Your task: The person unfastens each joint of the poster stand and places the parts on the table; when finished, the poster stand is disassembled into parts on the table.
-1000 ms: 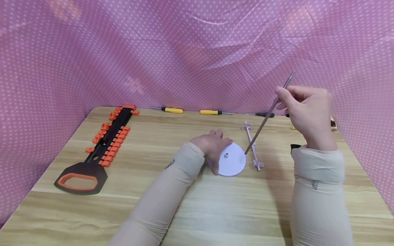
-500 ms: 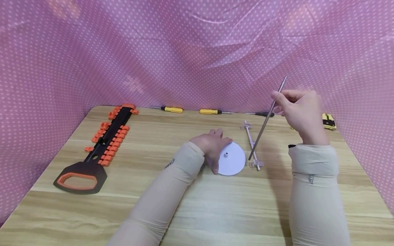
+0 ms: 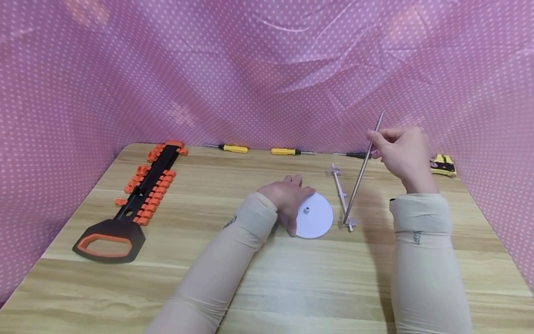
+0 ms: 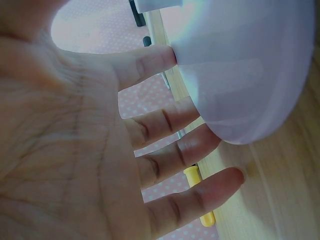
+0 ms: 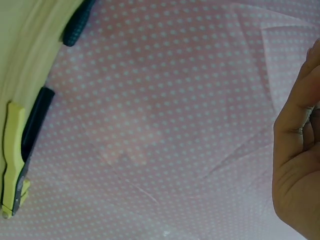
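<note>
My left hand (image 3: 288, 199) holds a round white disc (image 3: 317, 218) at its left side, thumb on the near edge and index finger on the far edge. A short peg stands at the disc's middle. In the left wrist view, the fingers (image 4: 180, 150) stretch toward the disc's rim. Thumb and fingertips of my right hand (image 3: 402, 153) pinch a thin metal rod (image 3: 363, 171) near its upper end. The rod slants down to the near end of a pale stick (image 3: 340, 190) with clear plastic pieces; whether they touch, I cannot tell. The right wrist view leaves the rod out.
On the left lies a long black rack (image 3: 150, 185) with orange clips and a handle loop. Along the back edge are two yellow screwdrivers (image 3: 234, 149) and a black-handled one (image 3: 356, 155). A yellow-and-black tool (image 3: 443, 166) sits at the back right. Pink dotted cloth (image 3: 267, 83) surrounds the table.
My right hand has moved left and slightly down with the metal rod, which stands steeper. Its lower tip went from beside the disc to the stick's near end. My left hand stays put.
</note>
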Tool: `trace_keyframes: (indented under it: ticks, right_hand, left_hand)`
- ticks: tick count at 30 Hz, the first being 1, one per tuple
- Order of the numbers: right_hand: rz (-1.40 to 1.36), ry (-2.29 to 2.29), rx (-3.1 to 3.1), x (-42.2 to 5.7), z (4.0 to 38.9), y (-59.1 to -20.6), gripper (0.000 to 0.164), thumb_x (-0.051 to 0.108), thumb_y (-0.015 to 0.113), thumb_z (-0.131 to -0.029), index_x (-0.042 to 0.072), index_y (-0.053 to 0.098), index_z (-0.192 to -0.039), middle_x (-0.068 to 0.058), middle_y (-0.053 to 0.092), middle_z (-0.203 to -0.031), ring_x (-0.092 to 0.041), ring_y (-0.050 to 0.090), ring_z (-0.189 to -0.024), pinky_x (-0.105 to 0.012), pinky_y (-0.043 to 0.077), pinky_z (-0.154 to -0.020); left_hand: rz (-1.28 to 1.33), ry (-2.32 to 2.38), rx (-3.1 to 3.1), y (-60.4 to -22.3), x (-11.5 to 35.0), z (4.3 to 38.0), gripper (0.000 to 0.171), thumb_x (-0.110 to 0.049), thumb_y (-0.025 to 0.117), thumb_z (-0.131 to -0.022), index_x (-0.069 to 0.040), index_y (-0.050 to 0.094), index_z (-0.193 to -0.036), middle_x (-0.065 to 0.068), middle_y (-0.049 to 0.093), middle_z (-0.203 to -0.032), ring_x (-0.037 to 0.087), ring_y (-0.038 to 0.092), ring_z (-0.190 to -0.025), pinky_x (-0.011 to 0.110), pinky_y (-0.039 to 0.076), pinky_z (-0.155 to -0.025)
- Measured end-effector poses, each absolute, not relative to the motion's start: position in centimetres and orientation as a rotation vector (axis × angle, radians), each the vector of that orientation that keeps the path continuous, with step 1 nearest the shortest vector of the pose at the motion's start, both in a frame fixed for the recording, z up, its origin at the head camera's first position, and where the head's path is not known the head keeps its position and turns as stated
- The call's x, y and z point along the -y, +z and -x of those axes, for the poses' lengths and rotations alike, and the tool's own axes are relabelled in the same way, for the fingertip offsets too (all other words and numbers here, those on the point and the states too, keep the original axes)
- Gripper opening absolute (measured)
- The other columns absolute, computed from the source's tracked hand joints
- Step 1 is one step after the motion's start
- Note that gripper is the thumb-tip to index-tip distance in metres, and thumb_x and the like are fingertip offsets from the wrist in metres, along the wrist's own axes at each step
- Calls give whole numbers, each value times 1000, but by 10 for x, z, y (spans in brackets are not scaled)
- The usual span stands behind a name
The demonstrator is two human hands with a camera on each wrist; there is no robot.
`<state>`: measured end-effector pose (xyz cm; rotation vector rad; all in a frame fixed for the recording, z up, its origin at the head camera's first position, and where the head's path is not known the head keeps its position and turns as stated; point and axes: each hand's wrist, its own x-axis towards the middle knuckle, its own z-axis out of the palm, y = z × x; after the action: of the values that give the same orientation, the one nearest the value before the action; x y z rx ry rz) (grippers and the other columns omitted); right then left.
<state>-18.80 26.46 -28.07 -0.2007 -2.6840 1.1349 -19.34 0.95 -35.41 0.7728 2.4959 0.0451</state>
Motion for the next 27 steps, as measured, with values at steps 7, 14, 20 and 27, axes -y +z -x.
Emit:
trace_keyframes:
  ticks: [7,14,20,27]
  right_hand:
    - [249,1098,2740,-269,194,-290,51,52,66,-101,7,80,-121,18,73,-65,-1,65,-68,-30,40,-55]
    - [261,1129,2818,-273,198,-297,46,47,65,-103,6,80,-119,13,74,-68,-5,67,-69,-27,47,-65]
    - [241,1082,2945,-281,207,-314,46,45,63,-105,2,80,-111,4,73,-67,-12,64,-69,-29,50,-60]
    - [278,1060,3059,-288,217,-338,43,39,63,-104,0,79,-110,3,74,-67,-15,67,-66,-29,48,-64]
  left_hand:
    - [-777,41,-2496,-354,-9,193,126,-33,105,-62,-34,34,-167,7,36,-156,24,39,-138,43,53,-109]
    - [-779,42,-2496,-354,-9,193,127,-34,105,-61,-33,34,-167,7,35,-158,25,39,-140,44,52,-111]
    - [-779,20,-2494,-353,-9,193,126,-35,104,-62,-34,34,-167,7,36,-157,25,39,-140,44,51,-112]
    - [-772,14,-2498,-351,-10,191,124,-35,104,-63,-34,35,-166,6,38,-155,23,40,-138,42,51,-112]
